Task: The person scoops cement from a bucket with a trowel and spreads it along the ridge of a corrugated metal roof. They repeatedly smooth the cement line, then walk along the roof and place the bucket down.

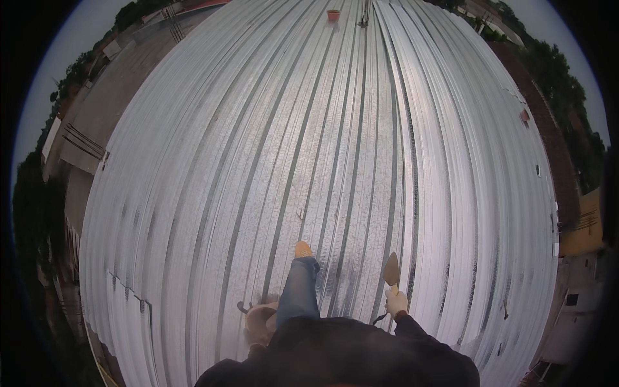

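Observation:
My gloved right hand (pixel 396 303) is closed around the handle of a pointed trowel (pixel 391 269), its blade directed away from me. A dark strap or cord hangs beside that wrist. At my left side is a tan, round bucket (pixel 260 320) with a dark hooked piece at its rim. My left hand (pixel 256 349) is at the bucket's near edge and appears closed on it, though blur and my dark sleeve hide most of its fingers. Between the two hands, my jeans-clad leg and tan shoe (pixel 304 249) step forward.
Ribbed metal roofing (pixel 309 161) stretches ahead, with a raised overlapping seam right of centre. A reddish pot (pixel 333 15) sits at the far end beside upright rods (pixel 364 16). Small pieces lie along the right side. Roof edges drop off left and right toward neighbouring buildings and trees.

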Motion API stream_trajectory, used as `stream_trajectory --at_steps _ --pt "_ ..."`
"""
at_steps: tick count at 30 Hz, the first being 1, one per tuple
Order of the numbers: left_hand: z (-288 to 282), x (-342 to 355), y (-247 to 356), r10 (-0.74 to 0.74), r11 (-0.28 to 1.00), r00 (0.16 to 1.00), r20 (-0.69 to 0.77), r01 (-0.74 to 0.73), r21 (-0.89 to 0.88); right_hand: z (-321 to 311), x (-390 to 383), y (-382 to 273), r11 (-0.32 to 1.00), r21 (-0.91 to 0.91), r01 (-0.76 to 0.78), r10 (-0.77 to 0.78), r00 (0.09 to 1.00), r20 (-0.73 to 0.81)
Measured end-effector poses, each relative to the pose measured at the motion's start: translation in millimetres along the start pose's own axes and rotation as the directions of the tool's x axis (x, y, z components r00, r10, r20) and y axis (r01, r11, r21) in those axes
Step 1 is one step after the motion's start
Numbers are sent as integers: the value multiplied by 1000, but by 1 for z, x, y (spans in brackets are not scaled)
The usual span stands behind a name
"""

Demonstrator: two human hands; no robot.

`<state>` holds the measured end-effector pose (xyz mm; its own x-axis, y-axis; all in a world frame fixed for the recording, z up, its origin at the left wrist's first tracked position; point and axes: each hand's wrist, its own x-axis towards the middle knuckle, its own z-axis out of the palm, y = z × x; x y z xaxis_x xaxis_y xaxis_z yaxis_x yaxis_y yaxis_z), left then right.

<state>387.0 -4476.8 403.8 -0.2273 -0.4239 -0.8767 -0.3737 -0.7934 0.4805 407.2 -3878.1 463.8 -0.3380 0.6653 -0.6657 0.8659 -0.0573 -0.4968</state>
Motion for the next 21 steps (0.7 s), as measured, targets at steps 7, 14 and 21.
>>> stream_trajectory --at_steps 7,14,21 --pt "234 37 93 31 996 999 7 -31 82 35 16 -100 968 -186 -171 171 985 -19" --pt "432 67 171 103 988 994 48 -108 114 95 87 -269 962 -96 -257 263 963 54" --pt "640 80 193 139 989 990 -3 -139 46 132 251 -469 943 -268 -197 234 965 115"
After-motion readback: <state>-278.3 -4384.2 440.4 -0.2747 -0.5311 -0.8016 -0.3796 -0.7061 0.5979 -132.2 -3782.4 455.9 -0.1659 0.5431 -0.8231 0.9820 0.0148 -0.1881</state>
